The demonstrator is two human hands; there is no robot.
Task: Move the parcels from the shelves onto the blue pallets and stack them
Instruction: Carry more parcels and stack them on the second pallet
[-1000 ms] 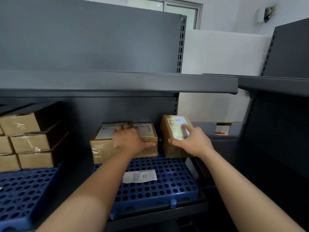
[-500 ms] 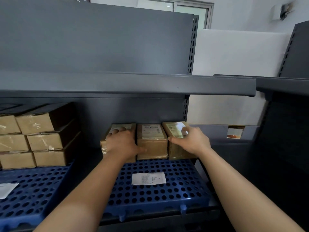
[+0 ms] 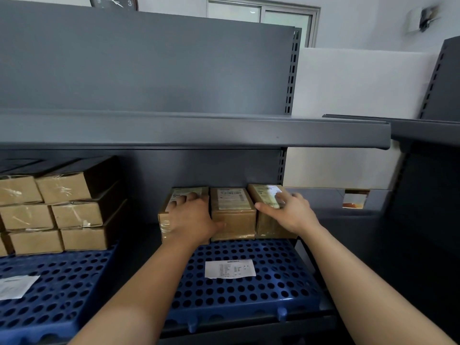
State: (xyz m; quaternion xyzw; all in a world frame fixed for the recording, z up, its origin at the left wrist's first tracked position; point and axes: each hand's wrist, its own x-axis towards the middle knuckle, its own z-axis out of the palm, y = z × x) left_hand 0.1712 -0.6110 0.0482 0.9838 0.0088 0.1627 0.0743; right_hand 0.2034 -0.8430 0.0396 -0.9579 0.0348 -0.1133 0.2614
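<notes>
Three brown taped parcels stand side by side at the back of the right blue pallet, under the grey shelf. My left hand lies over the left parcel, fingers on its top and thumb against the middle parcel. My right hand grips the right parcel, with fingers on its label and thumb on its front left corner. The three parcels touch each other in a row.
A stack of several brown parcels sits on the left blue pallet. A white slip lies on the right pallet, and another slip on the left one. The grey upper shelf overhangs. A dark shelf unit stands to the right.
The right parcel, tilted and apart a second ago, now stands flush against the middle one. My left hand has shifted to the leftmost parcel. The view has tilted up a little.
</notes>
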